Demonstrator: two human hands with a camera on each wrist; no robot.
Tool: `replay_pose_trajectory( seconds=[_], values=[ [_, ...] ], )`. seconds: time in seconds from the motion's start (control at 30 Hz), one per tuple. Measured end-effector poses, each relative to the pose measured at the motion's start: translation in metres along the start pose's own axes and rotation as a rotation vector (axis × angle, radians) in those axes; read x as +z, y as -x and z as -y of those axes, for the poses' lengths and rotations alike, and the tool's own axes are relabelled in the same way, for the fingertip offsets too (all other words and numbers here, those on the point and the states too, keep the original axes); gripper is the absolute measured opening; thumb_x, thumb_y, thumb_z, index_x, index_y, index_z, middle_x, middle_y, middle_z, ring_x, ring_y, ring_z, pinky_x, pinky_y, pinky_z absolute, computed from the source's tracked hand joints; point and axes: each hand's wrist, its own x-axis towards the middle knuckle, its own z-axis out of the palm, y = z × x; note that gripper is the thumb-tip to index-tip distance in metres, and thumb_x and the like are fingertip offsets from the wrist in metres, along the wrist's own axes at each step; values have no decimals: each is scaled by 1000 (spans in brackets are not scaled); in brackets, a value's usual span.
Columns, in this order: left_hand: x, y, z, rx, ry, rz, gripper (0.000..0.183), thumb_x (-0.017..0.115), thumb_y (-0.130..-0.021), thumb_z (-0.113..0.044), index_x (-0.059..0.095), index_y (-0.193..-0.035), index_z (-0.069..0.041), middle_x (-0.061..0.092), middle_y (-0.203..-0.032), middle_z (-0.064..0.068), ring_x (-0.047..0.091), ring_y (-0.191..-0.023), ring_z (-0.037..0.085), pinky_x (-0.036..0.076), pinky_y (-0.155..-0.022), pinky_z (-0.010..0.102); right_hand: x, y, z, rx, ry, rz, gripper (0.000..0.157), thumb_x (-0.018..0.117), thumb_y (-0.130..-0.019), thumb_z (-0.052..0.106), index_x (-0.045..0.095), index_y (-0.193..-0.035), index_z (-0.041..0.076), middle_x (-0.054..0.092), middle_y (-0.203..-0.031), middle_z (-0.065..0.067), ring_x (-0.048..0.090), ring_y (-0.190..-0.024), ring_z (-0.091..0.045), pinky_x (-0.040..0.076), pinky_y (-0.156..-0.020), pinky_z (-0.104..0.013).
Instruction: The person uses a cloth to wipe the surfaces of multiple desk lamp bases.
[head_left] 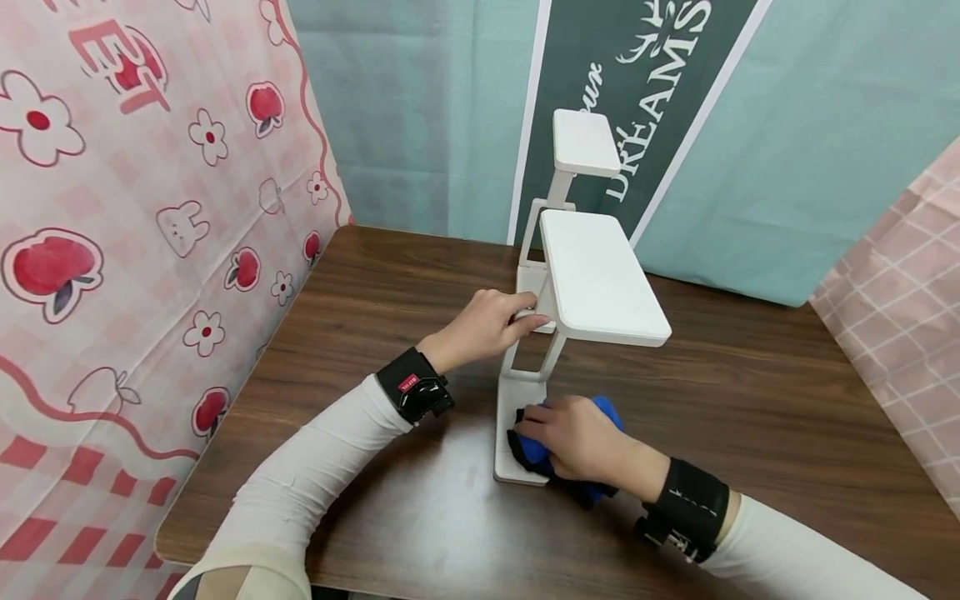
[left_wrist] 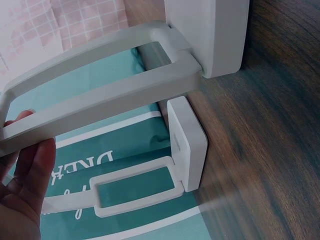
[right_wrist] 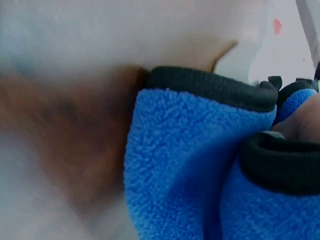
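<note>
A white folding stand (head_left: 603,275) with a flat top plate stands on the wooden table. My left hand (head_left: 491,329) grips its frame just under the plate; in the left wrist view the thumb and fingers of that hand (left_wrist: 30,175) close around the end of the white arm (left_wrist: 100,107). Lower down, my right hand (head_left: 581,437) holds a bunched blue cloth (head_left: 534,452) with black edging against the stand's base (head_left: 517,408). The right wrist view is filled by the folded, fluffy cloth (right_wrist: 165,155), and most of the right fingers are hidden there.
Behind the first stand is a second, similar white stand (head_left: 587,142), close to the teal backdrop (head_left: 420,125). A pink patterned curtain (head_left: 150,225) hangs on the left, and a pink checked one (head_left: 900,300) on the right. The brown table (head_left: 750,417) has a rounded left corner.
</note>
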Motion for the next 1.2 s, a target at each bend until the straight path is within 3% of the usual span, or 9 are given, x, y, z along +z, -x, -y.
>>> replay_pose_trajectory(
  seconds=[0.27,0.57,0.83,1.2],
  values=[
    [-2,-1,0,1,-9,5,22,57,-99,-24,56,-83,-8,46,-55,-2,40,-44,7,26,-49,19,-1,-1,7,-17,-20,2,40,76,-62,12,71,-102,20,66,-93,4,62,-73,-11,52,-59,-27],
    [-1,-2,-1,-4,-19,3,21,57,-99,-24,57,-85,-9,47,-56,-3,41,-44,6,27,-49,18,5,-19,-16,84,70,107,38,76,-71,17,71,-108,22,69,-103,2,65,-80,-15,55,-65,-29],
    [1,1,-3,-14,-9,-1,19,58,-98,-23,58,-85,-9,48,-56,-3,42,-46,6,28,-50,18,8,-24,-17,135,80,137,37,76,-74,20,71,-110,21,71,-106,2,67,-85,-18,55,-72,-32],
    [1,1,-2,-10,-11,6,20,57,-98,-23,56,-84,-9,46,-57,-2,40,-46,7,27,-51,18,-7,-10,16,27,39,179,42,75,-72,23,69,-113,20,69,-110,4,67,-87,-14,56,-73,-30]
  ],
)
